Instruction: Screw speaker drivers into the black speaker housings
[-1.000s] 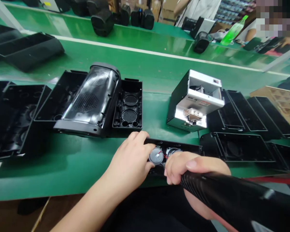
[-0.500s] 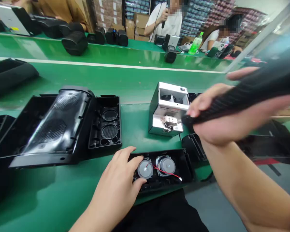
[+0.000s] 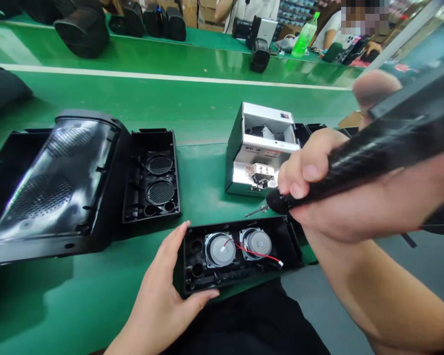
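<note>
My right hand (image 3: 318,187) is wrapped round a black electric screwdriver (image 3: 377,140), whose thin bit points down and left, above the far edge of a black speaker housing (image 3: 281,234). My left hand (image 3: 163,291) spans the housing's left end, with the thumb on the near side and the fingers on the far side. Inside the open housing sit two round speaker drivers (image 3: 222,249) (image 3: 258,242). A red and black wire (image 3: 261,254) with a small white plug lies across them. Just beyond stands a silver and black screw feeder (image 3: 268,153).
Left of the feeder lies another open housing (image 3: 151,177) with two round grilles. A large black shell with a perforated panel (image 3: 55,167) is beside it. Across the green bench (image 3: 203,113) are black speaker parts (image 3: 82,32), a green bottle (image 3: 305,35) and other people.
My left hand has moved from over the left driver to the housing's left end. The screwdriver has come down and left, its bit now visible near the housing. The view has tipped downward.
</note>
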### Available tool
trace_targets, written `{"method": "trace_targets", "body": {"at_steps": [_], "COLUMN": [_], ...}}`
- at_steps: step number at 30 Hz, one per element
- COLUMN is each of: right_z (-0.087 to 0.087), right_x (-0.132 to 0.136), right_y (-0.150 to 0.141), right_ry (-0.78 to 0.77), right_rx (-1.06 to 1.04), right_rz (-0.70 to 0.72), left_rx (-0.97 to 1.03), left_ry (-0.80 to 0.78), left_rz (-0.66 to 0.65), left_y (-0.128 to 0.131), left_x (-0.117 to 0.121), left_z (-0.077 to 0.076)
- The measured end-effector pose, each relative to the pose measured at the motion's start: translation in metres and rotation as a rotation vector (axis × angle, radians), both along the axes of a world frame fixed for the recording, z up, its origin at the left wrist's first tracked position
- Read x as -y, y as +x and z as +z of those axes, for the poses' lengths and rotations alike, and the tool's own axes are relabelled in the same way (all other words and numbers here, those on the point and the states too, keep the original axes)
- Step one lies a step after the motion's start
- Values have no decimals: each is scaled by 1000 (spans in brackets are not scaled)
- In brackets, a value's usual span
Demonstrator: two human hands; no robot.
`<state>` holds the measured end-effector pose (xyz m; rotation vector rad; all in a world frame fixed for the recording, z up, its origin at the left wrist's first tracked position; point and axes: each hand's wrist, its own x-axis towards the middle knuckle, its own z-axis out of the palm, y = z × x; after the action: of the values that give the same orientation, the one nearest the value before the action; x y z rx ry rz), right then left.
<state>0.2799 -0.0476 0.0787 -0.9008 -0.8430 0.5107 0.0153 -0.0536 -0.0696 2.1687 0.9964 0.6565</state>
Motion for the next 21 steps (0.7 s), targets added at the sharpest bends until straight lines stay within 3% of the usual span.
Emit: {"method": "trace_targets", "body": {"at_steps": [4,10,15,21], "right_z": [12,-12,-30,-37], "right_x": [11,0,-6,-10], "right_y": [-29,-47,-62,-70], "right_ry": [-134,-144,-162,-169], "right_rx": [-117,-30,-68,-63], "right_rz": [135,415,404,408], "left_rx": [20,56,93,129], "left_ry": [-22,-31,-43,-47], "left_rz": [-11,-62,-83,-86], "left_y": [1,-2,-1,1], "left_x": [-2,1,2,-1], "left_z": [-2,-3,-5,-4]}}
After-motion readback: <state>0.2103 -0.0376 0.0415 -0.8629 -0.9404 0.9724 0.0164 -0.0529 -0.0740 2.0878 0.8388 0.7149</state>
